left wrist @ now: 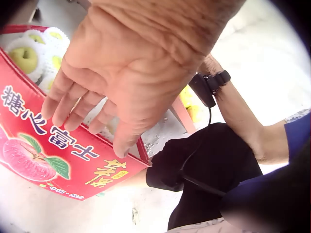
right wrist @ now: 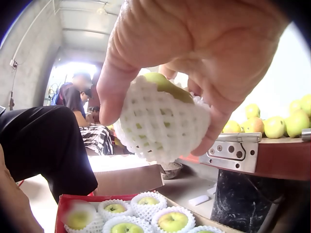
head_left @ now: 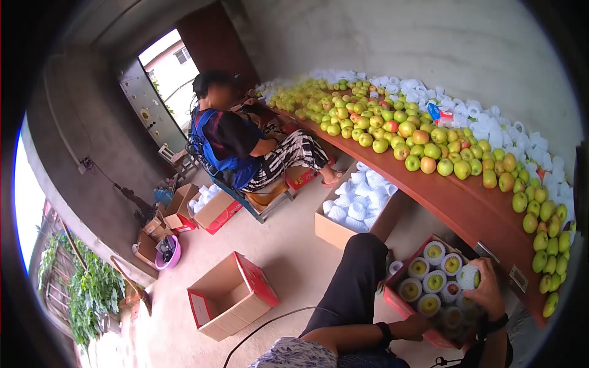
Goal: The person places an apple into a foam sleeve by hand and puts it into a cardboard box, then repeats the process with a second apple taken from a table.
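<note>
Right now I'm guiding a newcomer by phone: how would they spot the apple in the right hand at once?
Find the long reddish-brown table heaped with loose apples. Beside its near end sits a red carton packed with foam-netted apples. Above it, the right hand grips the held apple, netted too, but the only one lifted clear.

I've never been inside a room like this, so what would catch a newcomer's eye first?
Most likely the long spread of green and yellow apples covering much of the reddish table along the wall. Next, close up, the right hand grips an apple in a white foam net above a red-edged box of netted apples. The left hand hangs open beside that box's bright red printed side.
</note>
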The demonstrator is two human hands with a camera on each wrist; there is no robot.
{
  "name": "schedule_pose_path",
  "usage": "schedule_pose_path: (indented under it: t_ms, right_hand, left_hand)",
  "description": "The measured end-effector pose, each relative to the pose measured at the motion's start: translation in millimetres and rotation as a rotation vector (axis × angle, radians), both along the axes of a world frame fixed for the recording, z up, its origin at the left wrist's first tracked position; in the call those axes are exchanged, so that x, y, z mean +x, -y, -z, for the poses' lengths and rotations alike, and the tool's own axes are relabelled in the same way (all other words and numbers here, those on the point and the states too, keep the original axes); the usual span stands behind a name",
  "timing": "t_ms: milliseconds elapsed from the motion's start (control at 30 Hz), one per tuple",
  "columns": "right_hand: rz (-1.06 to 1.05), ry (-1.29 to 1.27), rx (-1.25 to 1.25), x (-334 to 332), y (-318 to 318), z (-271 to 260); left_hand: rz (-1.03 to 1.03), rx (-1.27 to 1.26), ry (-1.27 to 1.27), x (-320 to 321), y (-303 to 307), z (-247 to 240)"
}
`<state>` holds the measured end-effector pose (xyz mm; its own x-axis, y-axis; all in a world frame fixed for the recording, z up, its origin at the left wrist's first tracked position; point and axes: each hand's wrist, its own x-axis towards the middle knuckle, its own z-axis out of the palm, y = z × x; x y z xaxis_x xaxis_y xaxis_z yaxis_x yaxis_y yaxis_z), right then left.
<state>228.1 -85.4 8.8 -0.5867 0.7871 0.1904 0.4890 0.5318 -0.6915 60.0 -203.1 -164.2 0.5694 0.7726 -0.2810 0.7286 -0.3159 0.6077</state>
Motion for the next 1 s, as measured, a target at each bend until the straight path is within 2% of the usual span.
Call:
schedule_pose_path:
  t_ms: [33,100,233,400,700,1000]
  right_hand:
    - [-0.001,0.004,0.002,-0.8,-0.9,0.9]
    - [-0.015,0.001,0.001,-1.3,-2.0,3.1]
    - [-0.021,-0.002,-0.014,-4.4,-1.6,1.9]
    - [-0.022,0.008,-0.007,-4.3,-5.6,5.6]
    - [-0.013,-0.005,0.006,-5.9,-5.0,8.6]
    - [-0.014,0.012,0.008,-5.4,-7.6,13.9]
  left_hand:
    - [-0.001,0.002,0.004,-2.3,-0.4,15.3]
    - [-0.088,0.174,0.161,-4.7,3.6,48.4]
    - [-0.086,0.132,0.128,-1.9,2.3,76.6]
    - [-0.137,0.150,0.205,-7.4,3.8,66.7]
    - [-0.103,0.118,0.148,-5.3,1.7,63.7]
    - [-0.132,0.111,0.200,-8.3,3.5,49.3]
